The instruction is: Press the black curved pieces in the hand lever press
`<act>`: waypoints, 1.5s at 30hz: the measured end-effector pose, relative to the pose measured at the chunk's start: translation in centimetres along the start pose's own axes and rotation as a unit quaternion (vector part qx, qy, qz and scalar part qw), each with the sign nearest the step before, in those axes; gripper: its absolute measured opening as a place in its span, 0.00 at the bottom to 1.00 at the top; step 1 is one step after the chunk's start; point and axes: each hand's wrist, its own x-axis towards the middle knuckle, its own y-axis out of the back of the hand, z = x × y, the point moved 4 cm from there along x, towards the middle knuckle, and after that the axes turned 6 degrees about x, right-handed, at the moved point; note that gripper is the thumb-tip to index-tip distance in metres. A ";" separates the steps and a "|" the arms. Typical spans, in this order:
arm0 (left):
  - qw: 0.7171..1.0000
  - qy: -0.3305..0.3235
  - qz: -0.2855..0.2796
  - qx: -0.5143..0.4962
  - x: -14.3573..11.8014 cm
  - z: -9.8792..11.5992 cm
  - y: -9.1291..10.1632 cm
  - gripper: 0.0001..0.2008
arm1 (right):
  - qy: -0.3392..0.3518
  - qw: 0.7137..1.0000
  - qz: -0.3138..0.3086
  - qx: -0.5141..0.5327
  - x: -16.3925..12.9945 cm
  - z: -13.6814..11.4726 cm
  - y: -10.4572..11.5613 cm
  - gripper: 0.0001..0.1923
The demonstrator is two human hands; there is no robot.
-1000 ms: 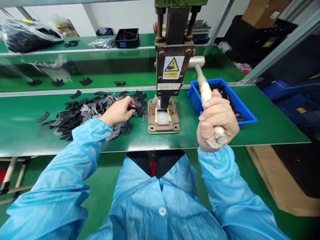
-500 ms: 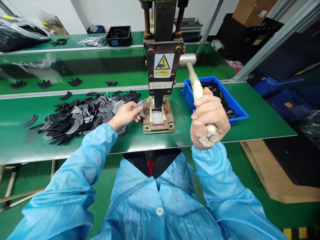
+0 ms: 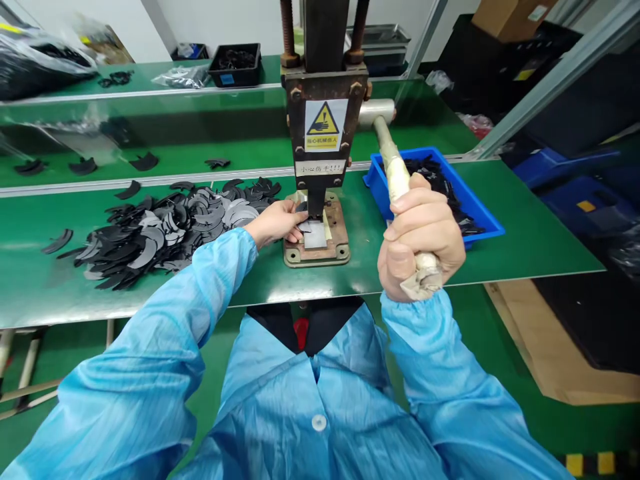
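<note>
A hand press [image 3: 324, 127] with a yellow warning label stands on a rusty base plate [image 3: 316, 245] at the middle of the green table [image 3: 525, 240]. My left hand [image 3: 277, 222] rests at the base plate's left side and holds a dark curved piece [image 3: 303, 209] under the press head. My right hand [image 3: 419, 239] is wrapped around the taped lever handle [image 3: 397, 175], which slants down from the press toward me. A heap of black and grey curved pieces [image 3: 165, 227] lies left of the press.
A blue bin [image 3: 481, 213] with black pieces sits right of the press, behind the lever. A raised green shelf [image 3: 165, 143] carries a few loose pieces, and a black tray [image 3: 236, 65] and plastic bags sit further back. A cardboard sheet [image 3: 560, 347] lies on the floor at right.
My left hand picked a curved piece from the heap and carried it right, onto the press base under the head. My right hand stayed on the lever.
</note>
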 end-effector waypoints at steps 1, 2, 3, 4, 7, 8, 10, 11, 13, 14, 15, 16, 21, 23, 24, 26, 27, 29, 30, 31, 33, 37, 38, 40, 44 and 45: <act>1.000 0.009 0.003 0.008 -0.1 0.3 0.0 0.11 | 0.003 1.000 0.004 0.003 0.0 0.0 -0.1 0.19; 1.000 0.015 0.006 0.016 -0.2 0.6 -0.1 0.11 | 0.004 1.000 0.006 0.007 0.0 0.0 -0.1 0.19; 0.999 0.021 0.007 0.024 -0.3 0.9 -0.2 0.10 | 0.005 1.000 0.009 0.010 0.0 -0.1 -0.2 0.19; 0.999 0.024 0.008 0.030 -0.4 1.1 -0.3 0.09 | 0.006 1.000 0.010 0.012 0.0 -0.1 -0.2 0.19; 0.998 0.032 0.009 0.044 -0.3 1.5 -0.5 0.08 | 0.006 1.000 0.015 0.009 0.0 -0.2 -0.4 0.19; 0.998 0.033 0.009 0.045 -0.2 1.5 -0.6 0.07 | 0.008 1.000 0.016 0.008 0.0 -0.2 -0.4 0.19; 0.999 0.031 0.011 0.042 0.0 1.4 -0.7 0.08 | 0.011 1.000 0.014 0.011 0.1 -0.2 -0.4 0.19; 0.999 0.026 0.016 0.037 0.1 1.2 -0.8 0.09 | 0.012 1.000 0.010 0.014 0.2 -0.2 -0.4 0.19; 0.999 -0.010 0.037 0.024 -0.3 0.6 -0.9 0.11 | 0.015 1.000 0.004 0.019 0.3 0.0 -0.2 0.20; 0.998 -0.043 0.049 0.019 -0.8 0.3 -1.1 0.11 | 0.018 1.000 0.003 0.020 0.4 0.1 -0.1 0.20; 0.995 -0.084 0.057 0.015 -1.7 -0.1 -1.2 0.11 | 0.020 1.000 0.004 0.020 0.4 0.2 0.0 0.20; 0.989 -0.131 0.061 0.018 -2.8 -0.6 -1.5 0.10 | 0.022 1.000 0.004 0.021 0.4 0.3 0.0 0.20; 0.939 -0.290 0.071 0.172 -10.3 -5.0 -1.8 0.10 | 0.024 0.999 0.021 0.024 0.3 0.7 0.0 0.21; 0.913 -0.288 0.115 0.264 -12.6 -7.3 -0.3 0.09 | 0.024 0.999 0.036 0.027 0.2 0.8 0.0 0.23; 0.899 -0.278 0.145 0.305 -13.3 -8.4 0.8 0.09 | 0.025 0.998 0.042 0.028 0.1 0.9 -0.1 0.23; 0.869 -0.248 0.205 0.376 -14.1 -10.2 3.6 0.11 | 0.024 0.998 0.050 0.028 0.1 1.0 -0.1 0.25; 0.854 -0.232 0.229 0.405 -14.2 -10.8 5.1 0.12 | 0.023 0.998 0.051 0.029 0.0 1.0 -0.1 0.25; 0.827 -0.209 0.259 0.453 -13.6 -11.4 7.7 0.14 | 0.022 0.998 0.053 0.032 0.0 1.2 -0.1 0.26; 0.816 -0.205 0.264 0.471 -13.0 -11.3 8.9 0.15 | 0.020 0.998 0.056 0.034 0.0 1.2 -0.1 0.26; 0.807 -0.205 0.263 0.487 -12.1 -11.0 9.8 0.16 | 0.017 0.997 0.061 0.035 0.0 1.3 -0.1 0.27; 0.794 -0.211 0.244 0.515 -9.9 -9.9 11.0 0.17 | 0.016 0.997 0.069 0.035 0.0 1.3 -0.1 0.28; 0.776 -0.212 0.180 0.566 -5.2 -7.0 11.6 0.22 | 0.030 0.998 0.038 0.029 0.2 1.1 0.0 0.25; 0.771 -0.209 0.165 0.578 -4.2 -6.4 11.5 0.24 | 0.033 0.999 0.025 0.028 0.3 1.0 0.0 0.23; 0.757 -0.202 0.144 0.604 -2.8 -5.5 11.3 0.26 | 0.033 0.999 0.008 0.027 0.3 0.9 0.0 0.23; 0.731 -0.204 0.112 0.641 -1.1 -4.8 11.3 0.26 | 0.028 0.999 0.013 0.024 0.2 1.0 0.2 0.24; 0.732 -0.209 0.102 0.640 -0.8 -4.8 11.5 0.25 | 0.030 0.999 0.018 0.023 0.2 1.0 0.1 0.24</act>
